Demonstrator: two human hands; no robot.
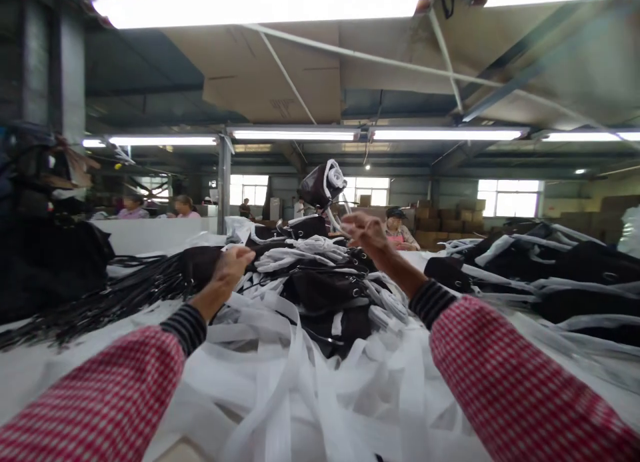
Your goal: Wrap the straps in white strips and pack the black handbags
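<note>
A rolled black fabric piece [316, 185] with a white coiled edge is in mid-air above the heap, a white strap trailing below it. My right hand [369, 232] is raised just below and right of it, blurred, fingers apart and bent, beside the strap but not visibly gripping it. My left hand [231, 267] hovers at the left of the heap, fingers half bent, with nothing visible in them. Between my hands lies a heap of black fabric pieces [315, 287] with metal eyelets and white edging. Loose white strips [295, 375] spread in front of me.
Thin black cords [135, 289] lie in a bundle on the left. Another pile of black pieces with white straps [575, 265] stands on the right. A co-worker [397, 230] is beyond the heap; others are farther back. Stacked cartons [440, 219] line the back.
</note>
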